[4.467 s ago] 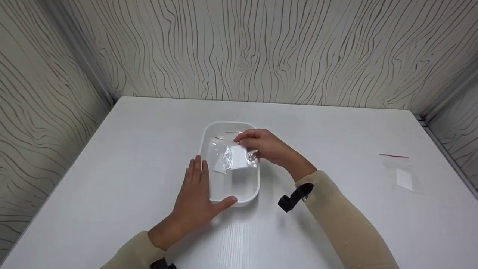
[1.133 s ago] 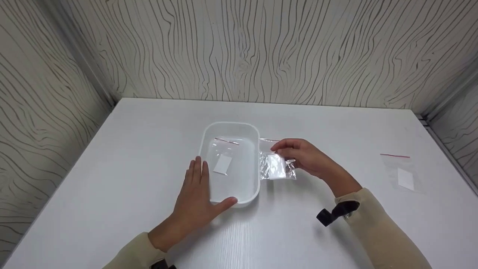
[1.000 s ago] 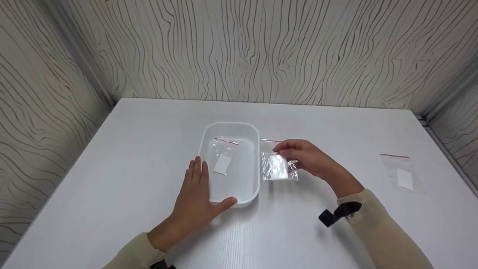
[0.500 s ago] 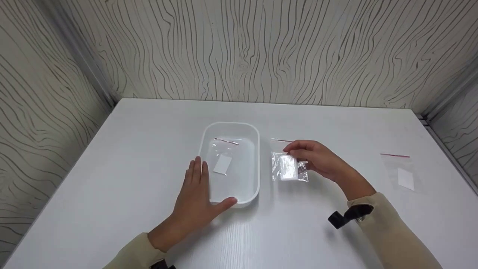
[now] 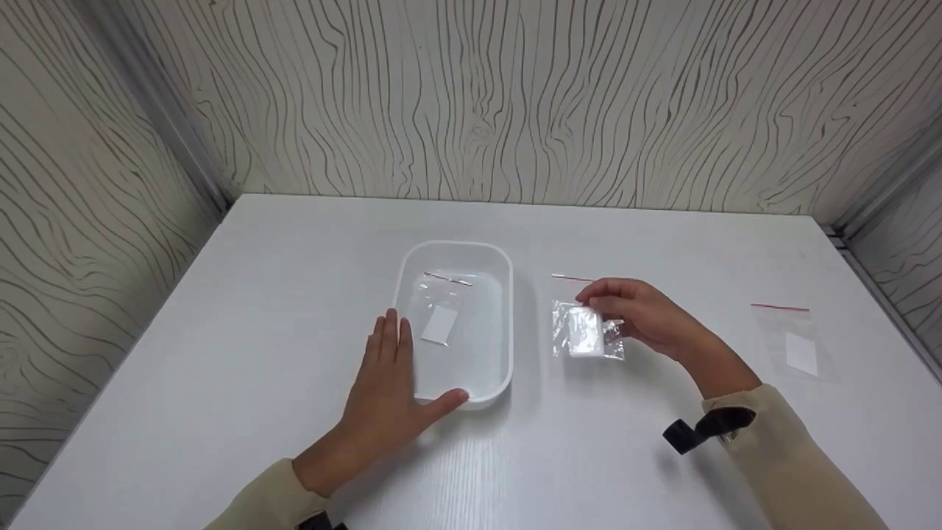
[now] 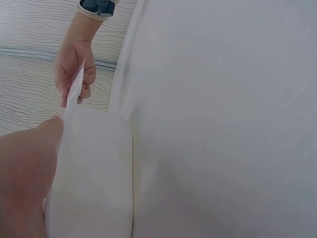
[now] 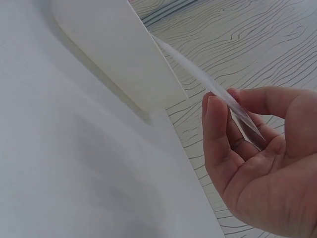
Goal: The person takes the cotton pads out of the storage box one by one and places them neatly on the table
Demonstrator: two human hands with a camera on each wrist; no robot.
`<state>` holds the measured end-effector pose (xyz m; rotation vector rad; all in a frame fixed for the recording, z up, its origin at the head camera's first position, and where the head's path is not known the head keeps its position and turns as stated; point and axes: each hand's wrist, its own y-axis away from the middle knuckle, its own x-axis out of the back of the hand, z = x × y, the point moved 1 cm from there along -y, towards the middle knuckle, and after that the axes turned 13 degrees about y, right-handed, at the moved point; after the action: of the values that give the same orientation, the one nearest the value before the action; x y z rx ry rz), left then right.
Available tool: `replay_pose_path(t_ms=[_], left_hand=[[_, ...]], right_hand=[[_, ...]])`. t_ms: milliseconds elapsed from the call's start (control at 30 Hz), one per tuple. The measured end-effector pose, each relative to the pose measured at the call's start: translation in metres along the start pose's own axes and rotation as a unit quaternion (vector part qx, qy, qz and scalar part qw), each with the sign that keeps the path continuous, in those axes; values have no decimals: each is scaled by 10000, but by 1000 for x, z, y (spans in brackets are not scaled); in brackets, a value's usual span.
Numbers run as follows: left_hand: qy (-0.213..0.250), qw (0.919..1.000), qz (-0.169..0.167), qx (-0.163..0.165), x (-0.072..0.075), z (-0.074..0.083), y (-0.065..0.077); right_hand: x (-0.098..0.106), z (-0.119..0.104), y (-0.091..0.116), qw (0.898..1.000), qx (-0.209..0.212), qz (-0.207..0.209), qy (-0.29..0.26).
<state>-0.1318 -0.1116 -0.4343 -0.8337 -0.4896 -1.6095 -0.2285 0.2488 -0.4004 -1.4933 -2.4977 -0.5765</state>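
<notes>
My right hand (image 5: 651,316) pinches a clear zip bag (image 5: 586,333) with a red seal line and a white insert, held above the table to the right of the white plastic tub (image 5: 511,346). In the right wrist view the bag (image 7: 198,74) shows edge-on between thumb and fingers. My left hand (image 5: 383,397) lies against the tub's near left corner, fingers straight along its side and thumb stretched along the front rim. Inside the tub lies another clear zip bag (image 5: 440,324) with a white insert.
A third zip bag (image 5: 801,350) with a white insert and red seal lies flat on the right of the white table (image 5: 309,243). A wood-patterned panel (image 5: 478,103) rises behind the table, with more panels at both sides.
My right hand has lifted the zip bag out of the tub and carried it rightward, clear of the rim. My left hand has stayed at the tub.
</notes>
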Motion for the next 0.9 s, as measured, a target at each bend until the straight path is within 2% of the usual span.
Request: replay_pose_path(t_ms=[900], left_hand=[[-126,9998,57,-146,0,0,-1]], right_hand=[[22,11,19,9998,170,-43,-5]])
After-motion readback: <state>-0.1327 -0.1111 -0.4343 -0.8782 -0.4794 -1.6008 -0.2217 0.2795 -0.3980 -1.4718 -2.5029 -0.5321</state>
